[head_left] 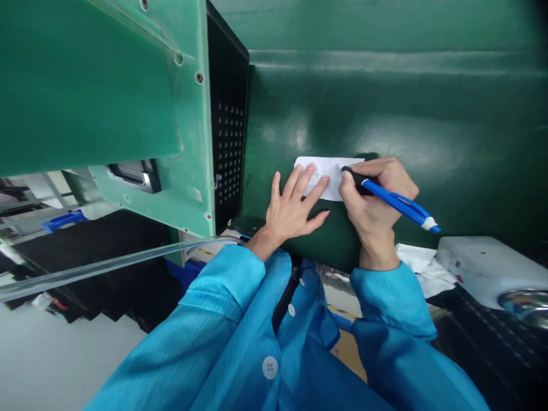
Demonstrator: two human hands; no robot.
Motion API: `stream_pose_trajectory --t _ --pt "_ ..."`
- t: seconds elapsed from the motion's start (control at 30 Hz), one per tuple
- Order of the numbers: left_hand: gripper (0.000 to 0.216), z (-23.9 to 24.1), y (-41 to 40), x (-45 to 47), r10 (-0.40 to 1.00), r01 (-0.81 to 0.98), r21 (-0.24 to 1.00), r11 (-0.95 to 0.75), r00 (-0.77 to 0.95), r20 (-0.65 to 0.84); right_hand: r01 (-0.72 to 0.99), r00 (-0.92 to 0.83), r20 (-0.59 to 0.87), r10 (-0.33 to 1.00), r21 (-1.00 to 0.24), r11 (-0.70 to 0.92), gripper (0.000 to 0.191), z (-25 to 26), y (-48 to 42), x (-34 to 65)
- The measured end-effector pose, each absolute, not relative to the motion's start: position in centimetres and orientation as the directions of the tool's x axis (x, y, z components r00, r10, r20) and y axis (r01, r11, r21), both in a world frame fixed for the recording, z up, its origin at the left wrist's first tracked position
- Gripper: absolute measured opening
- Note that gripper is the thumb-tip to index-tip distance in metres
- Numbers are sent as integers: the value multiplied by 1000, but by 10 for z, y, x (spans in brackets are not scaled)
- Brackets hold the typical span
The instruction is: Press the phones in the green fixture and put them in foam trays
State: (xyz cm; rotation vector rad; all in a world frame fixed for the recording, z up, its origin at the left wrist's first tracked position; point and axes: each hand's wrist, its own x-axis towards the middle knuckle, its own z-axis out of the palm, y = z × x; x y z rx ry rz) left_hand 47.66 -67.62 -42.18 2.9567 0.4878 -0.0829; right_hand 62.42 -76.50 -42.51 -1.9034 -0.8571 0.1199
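On the green worktop (466, 171): paper slip (334, 187), blue pen (398, 202).
Left hand (290, 214) spreads flat, probably steadying the slip; right hand (373, 216) pinches the pen.

1 sm. white paper slip (329, 167), flat on green table (385, 114), w/ handwriting on L half. 1 blue pen (387, 197), blk front, slanted in R hand (373, 211), tip at slip's R half.

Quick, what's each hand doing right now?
Left hand: open, spread partly over the white paper.
Right hand: closed, holding the blue pen.
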Motion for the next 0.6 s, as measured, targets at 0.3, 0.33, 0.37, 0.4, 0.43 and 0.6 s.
stream_pose_trajectory --t 0.3,0.33,0.37,0.4,0.43,0.6 --pt "63 -422 -676 476 321 329 146 -933 944 -76 484 758 227 611 -824 -295 11 -429 -767 623" --pt "64 -422 -676 476 320 330 143 -933 944 -86 482 759 223 611 -824 -298 11 -429 -767 623" --pt "64 -421 -676 477 319 330 141 -933 943 -95 481 759 223 612 -825 -296 11 -429 -767 623" --pt "65 -421 -676 477 320 333 140 -932 941 -112 481 757 225 613 -827 -291 10 -428 -767 623" --pt "66 -421 -676 477 321 338 140 -931 938 -131 481 756 227 614 -828 -287 10 -427 -767 623" --pt "67 -421 -677 476 319 347 150 -926 930 -182 480 750 222 623 -831 -281 10 -425 -767 623"
